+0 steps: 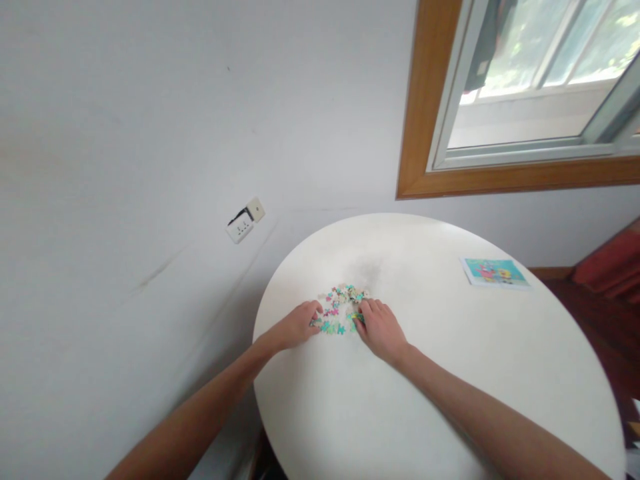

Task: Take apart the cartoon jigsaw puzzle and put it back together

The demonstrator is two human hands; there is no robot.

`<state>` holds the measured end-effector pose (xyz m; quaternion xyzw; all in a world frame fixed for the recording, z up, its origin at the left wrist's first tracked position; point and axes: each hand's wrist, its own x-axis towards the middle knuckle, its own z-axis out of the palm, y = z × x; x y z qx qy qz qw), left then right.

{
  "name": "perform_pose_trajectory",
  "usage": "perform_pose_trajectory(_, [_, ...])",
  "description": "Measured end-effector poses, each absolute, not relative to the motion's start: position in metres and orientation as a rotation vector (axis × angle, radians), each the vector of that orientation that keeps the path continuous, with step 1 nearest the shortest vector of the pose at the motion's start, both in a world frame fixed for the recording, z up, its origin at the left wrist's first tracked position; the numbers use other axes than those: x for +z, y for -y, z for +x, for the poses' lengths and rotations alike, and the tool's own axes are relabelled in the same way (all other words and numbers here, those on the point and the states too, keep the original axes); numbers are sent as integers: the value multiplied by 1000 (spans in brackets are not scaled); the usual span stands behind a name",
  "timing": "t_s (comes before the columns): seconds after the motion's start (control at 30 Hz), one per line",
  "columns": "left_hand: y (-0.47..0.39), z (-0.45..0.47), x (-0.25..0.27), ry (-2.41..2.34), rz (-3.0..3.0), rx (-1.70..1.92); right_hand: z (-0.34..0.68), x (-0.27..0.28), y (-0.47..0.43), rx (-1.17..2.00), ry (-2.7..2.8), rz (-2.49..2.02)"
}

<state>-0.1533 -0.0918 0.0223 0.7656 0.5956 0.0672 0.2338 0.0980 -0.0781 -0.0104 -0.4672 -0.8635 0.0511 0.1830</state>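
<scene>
Multiple jigsaw pcs. [335, 311] lie in a loose cluster on the round white bench [430, 280], betw. L hand [301, 321] and R hand [381, 327]. Both hands curl w/ fingertips at the outer pcs.; whether either pinches a pc. can't be told at this res. A flat illus. sheet [495, 273] lies well apart, near the bench's far R edge.

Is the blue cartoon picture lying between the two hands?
No, the cartoon picture lies near the edge of the table, to the right of the right hand.

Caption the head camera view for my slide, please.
Left hand and right hand flank scattered puzzle pieces on a round white table.
</scene>
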Motion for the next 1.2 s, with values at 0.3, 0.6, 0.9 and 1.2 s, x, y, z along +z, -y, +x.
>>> perform_pose_trajectory(0.3, [96, -147, 27, -1616, 2124, 209, 95, -13, 78, 123, 2503, -1307])
perform_pose_trajectory(0.6, [83, -140, 10, -1626, 2111, 596, 84, -9, 57, 230, 2507, -1305])
perform_pose_trajectory(0.9, [69, -158, 6, -1557, 2121, 918, 89, 6, 50, 111, 2233, -1277])
perform_pose_trajectory(1.2, [80, -164, 3, -1592, 2272, 535, 90, -5, 90, 246, 2521, -1006])
